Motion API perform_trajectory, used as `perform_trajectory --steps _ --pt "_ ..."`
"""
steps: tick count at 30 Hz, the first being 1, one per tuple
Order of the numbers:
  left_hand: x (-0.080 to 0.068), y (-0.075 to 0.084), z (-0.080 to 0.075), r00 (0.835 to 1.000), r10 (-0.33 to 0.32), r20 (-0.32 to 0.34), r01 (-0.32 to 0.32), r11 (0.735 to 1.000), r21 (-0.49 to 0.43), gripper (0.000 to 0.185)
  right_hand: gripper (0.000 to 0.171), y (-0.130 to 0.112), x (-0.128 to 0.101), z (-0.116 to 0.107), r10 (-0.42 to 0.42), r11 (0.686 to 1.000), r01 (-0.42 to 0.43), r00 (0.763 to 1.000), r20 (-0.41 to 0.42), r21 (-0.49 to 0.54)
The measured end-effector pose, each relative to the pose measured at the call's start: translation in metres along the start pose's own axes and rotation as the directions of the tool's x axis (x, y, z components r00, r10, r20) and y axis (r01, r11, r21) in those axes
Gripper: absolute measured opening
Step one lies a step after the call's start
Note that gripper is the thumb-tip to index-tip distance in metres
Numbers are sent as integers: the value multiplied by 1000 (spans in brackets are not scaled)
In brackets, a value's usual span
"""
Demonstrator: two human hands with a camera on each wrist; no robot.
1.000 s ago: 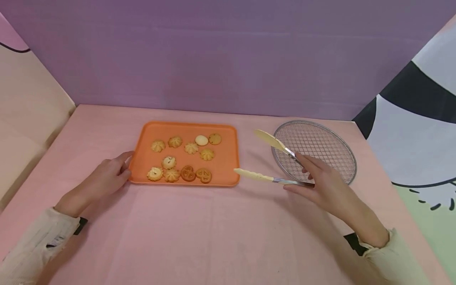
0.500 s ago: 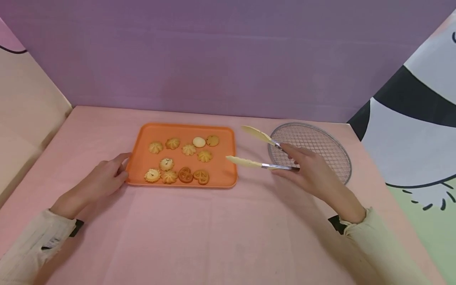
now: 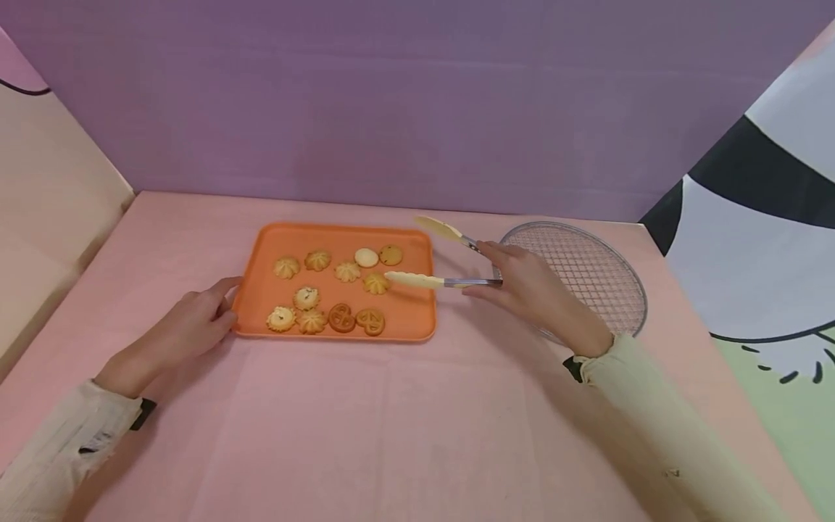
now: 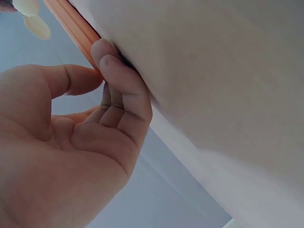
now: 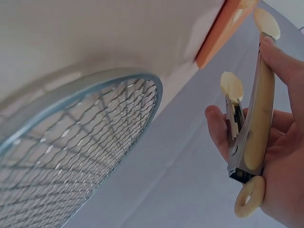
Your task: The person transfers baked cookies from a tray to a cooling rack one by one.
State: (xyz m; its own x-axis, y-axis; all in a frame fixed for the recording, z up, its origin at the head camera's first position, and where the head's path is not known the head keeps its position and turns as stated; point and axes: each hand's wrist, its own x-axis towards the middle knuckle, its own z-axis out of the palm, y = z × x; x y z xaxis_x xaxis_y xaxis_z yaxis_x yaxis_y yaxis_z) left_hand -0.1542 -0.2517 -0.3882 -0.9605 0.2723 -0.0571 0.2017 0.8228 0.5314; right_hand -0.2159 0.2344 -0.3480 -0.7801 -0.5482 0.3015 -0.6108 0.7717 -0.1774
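Note:
An orange tray lies on the pink surface with several cookies on it. My left hand pinches the tray's left edge between thumb and fingers, as the left wrist view shows. My right hand grips a pair of tongs with metal arms and cream tips. The tongs are spread, with nothing between them. Their nearer tip overlaps a golden swirl cookie in the head view; the farther tip hangs over the tray's back right corner. Two pretzel-shaped cookies lie near the front rim, and a pale round cookie towards the back.
A round wire mesh rack with a grey rim lies right of the tray, partly behind my right hand and forearm. A purple wall stands behind the pink surface. Printed panels close in both sides.
My right hand has carried the spread tongs leftward and a little back, from beside the tray to over its right part. The left hand stays at the tray's edge; the cookies have not moved.

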Motion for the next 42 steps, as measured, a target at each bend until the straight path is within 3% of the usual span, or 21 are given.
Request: perform_trajectory --steps 6,15,21,28,42 --pt "2 -1 0 1000 19 -5 -19 1000 9 54 76 2 16 8 4 1000 -4 999 41 -1" --pt "2 1 1 1000 1 1 -1 1000 4 55 59 8 22 19 -75 995 74 997 -8 -61" --pt "1 1 0 1000 -6 6 6 1000 -2 55 51 6 28 21 -100 993 100 995 4 -61" --pt "2 0 1 1000 7 -7 -7 1000 13 55 49 3 37 25 -71 996 73 996 48 -44" --pt "1 2 2 1000 1 -12 0 1000 20 55 37 -7 33 30 -132 981 126 991 -32 -150"
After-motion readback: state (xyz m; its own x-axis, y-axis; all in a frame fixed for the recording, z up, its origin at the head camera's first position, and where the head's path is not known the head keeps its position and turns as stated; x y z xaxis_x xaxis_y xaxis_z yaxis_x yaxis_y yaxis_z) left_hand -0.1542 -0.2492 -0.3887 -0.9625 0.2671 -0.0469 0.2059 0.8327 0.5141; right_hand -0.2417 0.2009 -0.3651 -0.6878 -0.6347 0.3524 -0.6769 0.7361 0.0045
